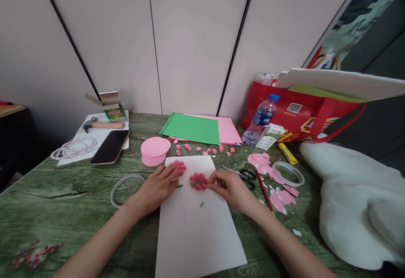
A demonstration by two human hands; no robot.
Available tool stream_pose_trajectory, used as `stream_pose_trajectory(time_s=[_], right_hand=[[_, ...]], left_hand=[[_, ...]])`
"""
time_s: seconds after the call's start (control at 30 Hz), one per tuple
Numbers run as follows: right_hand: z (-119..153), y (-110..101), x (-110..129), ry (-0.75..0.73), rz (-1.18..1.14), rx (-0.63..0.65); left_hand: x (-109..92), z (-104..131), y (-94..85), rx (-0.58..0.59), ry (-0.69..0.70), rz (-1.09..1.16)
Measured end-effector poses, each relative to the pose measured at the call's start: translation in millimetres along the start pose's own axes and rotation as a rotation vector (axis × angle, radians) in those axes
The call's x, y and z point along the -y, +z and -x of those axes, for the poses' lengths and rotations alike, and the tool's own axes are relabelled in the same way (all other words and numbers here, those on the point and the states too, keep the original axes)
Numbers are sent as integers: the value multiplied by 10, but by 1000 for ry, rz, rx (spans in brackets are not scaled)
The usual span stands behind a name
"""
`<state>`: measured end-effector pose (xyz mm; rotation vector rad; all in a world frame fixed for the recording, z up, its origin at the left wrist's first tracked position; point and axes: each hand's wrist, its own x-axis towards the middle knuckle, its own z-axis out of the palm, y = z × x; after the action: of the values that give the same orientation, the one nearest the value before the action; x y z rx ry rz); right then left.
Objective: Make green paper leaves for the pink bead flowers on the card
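Observation:
A sheet of white paper (196, 231) lies lengthwise in front of me, with faint lines drawn on it. Near its top left is a pink paper flower (179, 166), partly covered by the fingers of my left hand (160, 187), which rest flat on the sheet. A second, fuller pink flower (198, 181) with green bits in its middle sits to the right. At its right edge, my right hand (229, 187) pinches with thumb and forefinger. Small green leaf pieces (201, 204) lie on the sheet below the flowers.
Behind the sheet are curled pink petals (198, 148), pink paper circles (155, 148) and green paper (193, 128). Scissors (247, 176), a red pencil (264, 189), tape (287, 174) and paper scraps lie right. A phone (110, 147) and hammer (104, 125) lie left; a bottle (261, 120) stands back right.

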<state>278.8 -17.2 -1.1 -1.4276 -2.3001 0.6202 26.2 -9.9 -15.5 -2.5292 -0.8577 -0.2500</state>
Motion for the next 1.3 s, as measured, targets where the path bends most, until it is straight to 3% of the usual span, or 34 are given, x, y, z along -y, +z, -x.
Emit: stream_pose_trajectory(time_s=[0.13,0.5,0.6,0.73,0.87,1.1,1.3], right_hand=[[-141,44,7,89,62,-74],[-310,171,146,201,131,-10],[-282,119,175,198,110,-3],[-165,-35,216,83,27,112],[-140,-127,248,33,29,164],[-359,-21,373,163,209,119],[-390,38,400,197,300,156]], left_hand=[[14,30,61,-23,58,-52],[45,43,132,-32,51,-45],[54,40,110,-49,-21,38],[1,17,1,-190,-140,295],[-119,1,-100,-194,-123,508],[-234,-10,-43,-200,-91,541],[-294,-99,55,-205,-291,496]])
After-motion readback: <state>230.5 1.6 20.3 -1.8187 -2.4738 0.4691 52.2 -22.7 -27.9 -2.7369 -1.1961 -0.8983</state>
